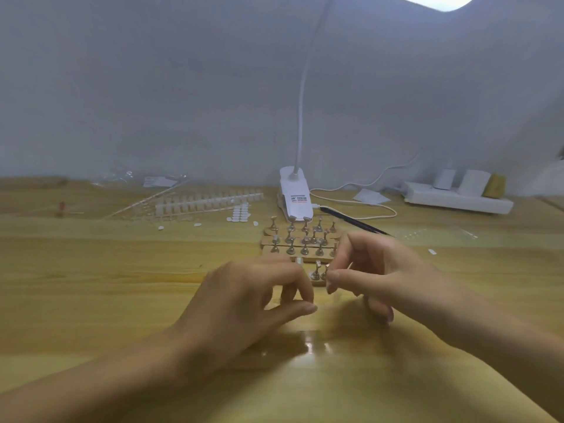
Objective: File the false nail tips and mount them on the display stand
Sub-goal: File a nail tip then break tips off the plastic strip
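Note:
Several wooden display stands (300,239) with metal pegs lie in rows at the table's middle. The nearest stand (317,280) sits between my hands, and two of its pegs carry small clear nail tips (299,260). My right hand (381,279) pinches a small nail tip between thumb and forefinger at the top of a peg (326,270) on that stand. My left hand (253,300) rests on the table with fingers curled, its fingertips against the stand's left end. Whether it holds anything is hidden. Strips of unfiled nail tips (207,203) lie at the back left.
A white clip lamp (295,193) stands behind the stands, its cable looping right. A black pen-like tool (354,221) lies to the right of it. A white power strip (457,199) with plugs sits at the back right. White adhesive tabs (241,213) are scattered near the strips.

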